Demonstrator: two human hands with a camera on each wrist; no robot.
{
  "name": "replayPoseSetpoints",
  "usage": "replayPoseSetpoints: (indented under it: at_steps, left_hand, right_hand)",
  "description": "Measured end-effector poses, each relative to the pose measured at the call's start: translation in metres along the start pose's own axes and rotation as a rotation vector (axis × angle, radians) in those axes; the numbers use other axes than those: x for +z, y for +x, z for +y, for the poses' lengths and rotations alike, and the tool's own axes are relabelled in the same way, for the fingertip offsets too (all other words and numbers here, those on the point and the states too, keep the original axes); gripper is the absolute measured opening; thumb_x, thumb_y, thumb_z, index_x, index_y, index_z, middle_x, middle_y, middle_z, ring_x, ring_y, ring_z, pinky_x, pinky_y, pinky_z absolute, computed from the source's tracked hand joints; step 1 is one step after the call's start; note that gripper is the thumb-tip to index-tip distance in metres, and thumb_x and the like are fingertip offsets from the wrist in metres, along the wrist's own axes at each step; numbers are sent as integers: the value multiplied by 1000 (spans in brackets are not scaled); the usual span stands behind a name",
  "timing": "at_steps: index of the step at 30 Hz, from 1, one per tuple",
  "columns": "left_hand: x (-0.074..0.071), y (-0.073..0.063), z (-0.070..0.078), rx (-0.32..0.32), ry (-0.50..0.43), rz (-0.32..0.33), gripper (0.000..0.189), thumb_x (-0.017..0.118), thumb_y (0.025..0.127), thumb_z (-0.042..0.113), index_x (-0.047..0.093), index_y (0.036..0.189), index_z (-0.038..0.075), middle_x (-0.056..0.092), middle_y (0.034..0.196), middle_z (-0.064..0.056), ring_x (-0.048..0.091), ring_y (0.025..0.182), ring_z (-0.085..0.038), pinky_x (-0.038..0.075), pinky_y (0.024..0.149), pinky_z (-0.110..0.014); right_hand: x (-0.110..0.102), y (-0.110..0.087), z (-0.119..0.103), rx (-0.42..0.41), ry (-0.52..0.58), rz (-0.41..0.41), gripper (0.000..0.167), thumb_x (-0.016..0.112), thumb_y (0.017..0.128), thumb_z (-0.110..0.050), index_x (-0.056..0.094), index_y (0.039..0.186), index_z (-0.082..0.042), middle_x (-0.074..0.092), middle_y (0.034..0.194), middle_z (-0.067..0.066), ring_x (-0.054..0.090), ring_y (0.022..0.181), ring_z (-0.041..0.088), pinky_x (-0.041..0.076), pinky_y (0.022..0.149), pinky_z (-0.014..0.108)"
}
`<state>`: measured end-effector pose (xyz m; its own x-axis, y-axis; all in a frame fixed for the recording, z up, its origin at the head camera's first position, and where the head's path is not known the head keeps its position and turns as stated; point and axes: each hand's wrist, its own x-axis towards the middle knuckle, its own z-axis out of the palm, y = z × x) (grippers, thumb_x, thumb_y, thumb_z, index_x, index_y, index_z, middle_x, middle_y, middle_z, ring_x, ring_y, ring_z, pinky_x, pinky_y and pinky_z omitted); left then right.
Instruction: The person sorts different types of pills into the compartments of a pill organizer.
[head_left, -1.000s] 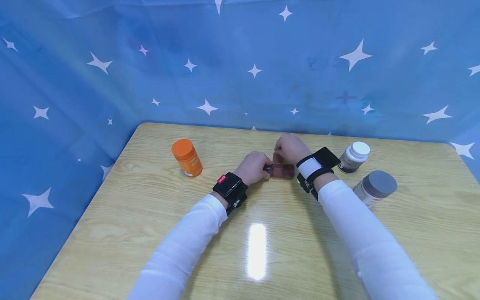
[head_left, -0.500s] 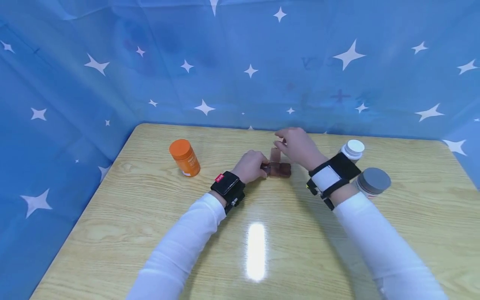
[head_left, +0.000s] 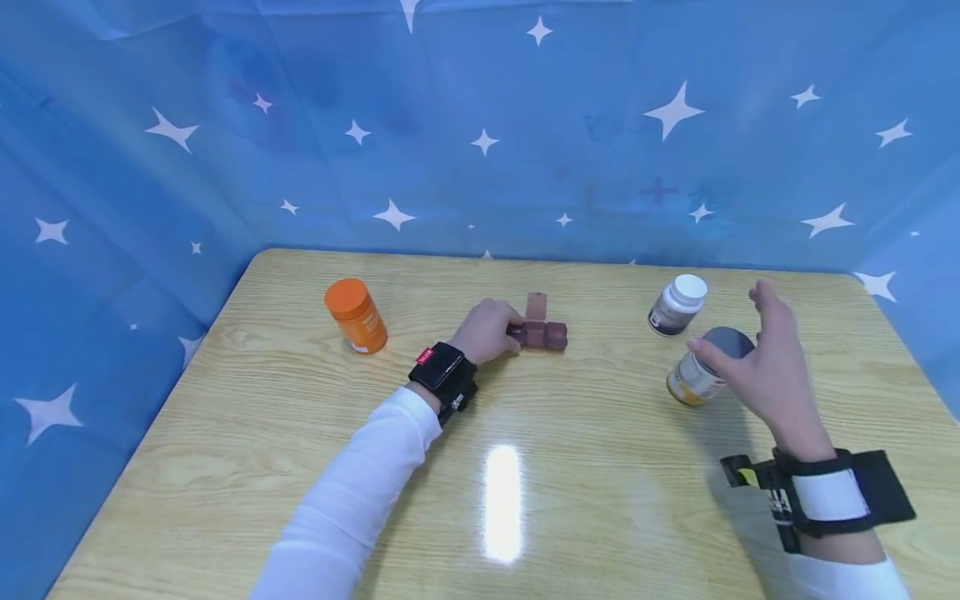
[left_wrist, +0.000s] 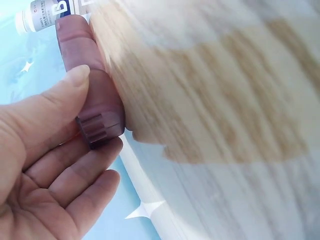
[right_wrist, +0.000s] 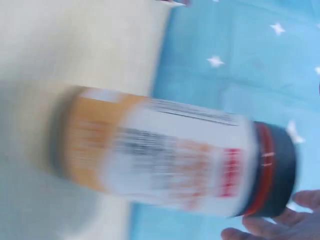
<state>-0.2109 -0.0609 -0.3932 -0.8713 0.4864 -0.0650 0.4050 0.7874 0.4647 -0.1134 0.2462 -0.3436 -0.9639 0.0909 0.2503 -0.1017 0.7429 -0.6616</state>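
The brown segmented piece [head_left: 546, 336] is pinched on the table [head_left: 225, 467] by the left hand [head_left: 483, 332]. The right hand [head_left: 772, 377] is held wide near the gray-capped bottle [head_left: 693, 380]; finger closure is presumably required for this grasping step.

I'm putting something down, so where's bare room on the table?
Free: between the brown piece and white-capped bottle, and between orange jar and left sleeve. Crowded: around the grey-lidded jar, near that bottle and the right hand.
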Motion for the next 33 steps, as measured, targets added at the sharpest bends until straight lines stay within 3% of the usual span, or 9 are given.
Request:
replayPoseSetpoints:
  at_steps: [6,10,13,15,18,21,23,25,33]
  left_hand:
    - [1,-2,-4,-5,-32,-1,41,72,79,11,63,118,4,66,115,-11,61,104,-22,49,88,-31]
    - [1,-7,-11,-7,-55,1,58,74,78,18,53,129,4,59,127,-12,56,115,-24,44,98,-32]
    - [-4,-15,-17,-35,-116,38,70,74,77,24,44,136,4,61,120,-15,62,82,-21,41,102,-34]
    - [-9,-21,-19,-61,-157,70,70,73,78,27,42,138,5,66,101,-18,48,54,-16,41,102,-35]
    - [-16,-29,-19,-82,-203,123,67,70,81,29,43,137,5,67,94,-19,32,45,-14,40,103,-37]
    - [-22,-38,-16,-88,-244,169,61,66,85,31,44,136,6,63,117,-16,60,74,-20,39,105,-39]
    - [-25,-45,-13,-74,-270,205,57,63,87,31,46,136,6,54,133,-13,58,109,-25,38,106,-39]
    - [-27,-52,-9,-58,-294,237,53,59,90,31,46,135,7,51,136,-12,46,127,-25,37,107,-39]
    - [-20,-80,10,39,-518,330,41,44,98,27,49,132,5,53,133,-13,49,124,-26,40,104,-39]
  right_hand:
    - [18,-20,21,180,52,-65,100,69,81,-31,-1,147,-3,25,142,35,35,122,52,34,91,64]
    - [27,-27,26,269,97,-65,89,65,84,-29,7,144,0,32,137,35,40,120,48,38,91,60]
    - [30,-31,31,288,85,-79,78,63,86,-29,16,141,3,37,134,32,43,118,44,43,89,49]
    - [31,-31,34,280,81,-87,74,63,87,-27,20,139,4,40,133,30,44,116,42,44,85,40]
    - [30,-30,36,272,73,-89,74,63,87,-27,21,140,3,41,132,30,45,116,41,44,84,38]
    - [28,-30,35,268,55,-86,76,64,86,-29,21,140,4,41,132,32,46,115,44,44,87,50]
    - [28,-29,29,255,54,-82,76,65,85,-28,23,139,4,42,131,32,46,115,45,44,88,53]
    - [30,-29,18,211,78,-72,74,67,84,-25,25,138,5,44,130,30,47,115,44,42,91,57]
    - [62,-37,-50,-56,210,-163,68,74,74,-4,37,130,5,53,120,25,54,110,40,46,91,52]
